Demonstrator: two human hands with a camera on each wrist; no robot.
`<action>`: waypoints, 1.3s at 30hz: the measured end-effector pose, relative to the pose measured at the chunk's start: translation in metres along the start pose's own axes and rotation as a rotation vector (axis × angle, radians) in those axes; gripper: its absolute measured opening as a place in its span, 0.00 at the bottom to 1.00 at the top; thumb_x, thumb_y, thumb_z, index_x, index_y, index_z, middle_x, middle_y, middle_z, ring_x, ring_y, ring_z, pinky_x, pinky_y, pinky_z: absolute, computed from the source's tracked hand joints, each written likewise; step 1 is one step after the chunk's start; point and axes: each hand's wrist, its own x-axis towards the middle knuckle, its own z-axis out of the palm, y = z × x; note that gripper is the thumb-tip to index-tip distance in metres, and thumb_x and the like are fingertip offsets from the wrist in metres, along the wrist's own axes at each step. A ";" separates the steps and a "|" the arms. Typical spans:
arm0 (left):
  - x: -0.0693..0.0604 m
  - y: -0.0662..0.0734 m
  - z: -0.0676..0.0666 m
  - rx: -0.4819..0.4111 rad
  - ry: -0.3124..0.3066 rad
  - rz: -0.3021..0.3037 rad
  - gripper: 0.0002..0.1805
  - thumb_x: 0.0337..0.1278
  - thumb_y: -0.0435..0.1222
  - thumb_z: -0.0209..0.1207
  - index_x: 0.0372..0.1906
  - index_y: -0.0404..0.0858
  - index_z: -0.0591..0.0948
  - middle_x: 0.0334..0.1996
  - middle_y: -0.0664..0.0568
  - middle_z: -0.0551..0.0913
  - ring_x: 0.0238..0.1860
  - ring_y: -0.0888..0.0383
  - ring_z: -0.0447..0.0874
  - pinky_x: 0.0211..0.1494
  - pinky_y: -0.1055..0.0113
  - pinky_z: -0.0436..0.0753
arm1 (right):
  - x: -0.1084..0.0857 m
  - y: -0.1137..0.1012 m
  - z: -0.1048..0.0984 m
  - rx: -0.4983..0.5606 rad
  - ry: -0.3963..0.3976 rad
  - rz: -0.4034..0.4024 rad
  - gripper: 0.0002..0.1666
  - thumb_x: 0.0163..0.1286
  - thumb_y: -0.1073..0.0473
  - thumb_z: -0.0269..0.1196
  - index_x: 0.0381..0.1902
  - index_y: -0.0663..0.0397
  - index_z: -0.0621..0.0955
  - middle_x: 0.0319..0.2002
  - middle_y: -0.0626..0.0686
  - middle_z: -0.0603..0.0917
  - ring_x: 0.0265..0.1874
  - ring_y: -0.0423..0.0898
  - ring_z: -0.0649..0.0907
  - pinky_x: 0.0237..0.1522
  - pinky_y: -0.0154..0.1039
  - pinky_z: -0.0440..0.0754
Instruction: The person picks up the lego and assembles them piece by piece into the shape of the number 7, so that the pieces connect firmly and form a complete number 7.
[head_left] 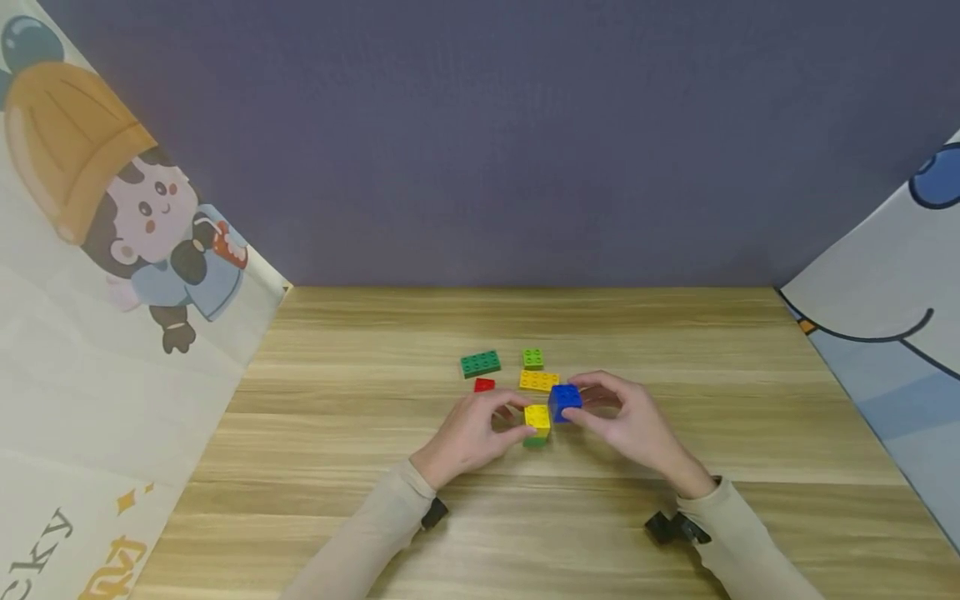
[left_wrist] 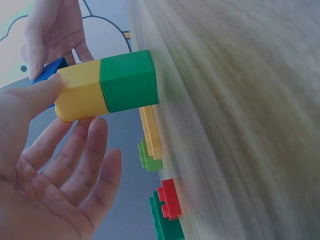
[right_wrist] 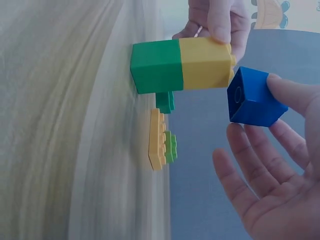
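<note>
From the head camera I see the left hand (head_left: pixel 468 432) pinching a yellow block (head_left: pixel 536 414) stacked on a green block (head_left: pixel 535 442), while the right hand (head_left: pixel 636 427) holds a blue block (head_left: pixel 566 402) just beside it. Beyond them on the wood-grain table (head_left: pixel 337 417) I make out a flat yellow brick (head_left: pixel 539 381), a light green brick (head_left: pixel 532 359) behind it, and, to the left, a dark green brick (head_left: pixel 480 364) with a red brick (head_left: pixel 484 384) in front.

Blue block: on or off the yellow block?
Off: in the right wrist view, the blue block is tilted, its underside exposed, not seated on the yellow block.
</note>
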 end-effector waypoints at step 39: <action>0.016 0.004 0.003 0.011 0.048 0.021 0.20 0.67 0.49 0.71 0.59 0.47 0.89 0.56 0.58 0.91 0.46 0.65 0.88 0.50 0.67 0.87 | 0.015 -0.009 0.011 0.062 -0.024 -0.085 0.22 0.67 0.63 0.76 0.58 0.54 0.85 0.55 0.55 0.90 0.47 0.47 0.90 0.53 0.58 0.90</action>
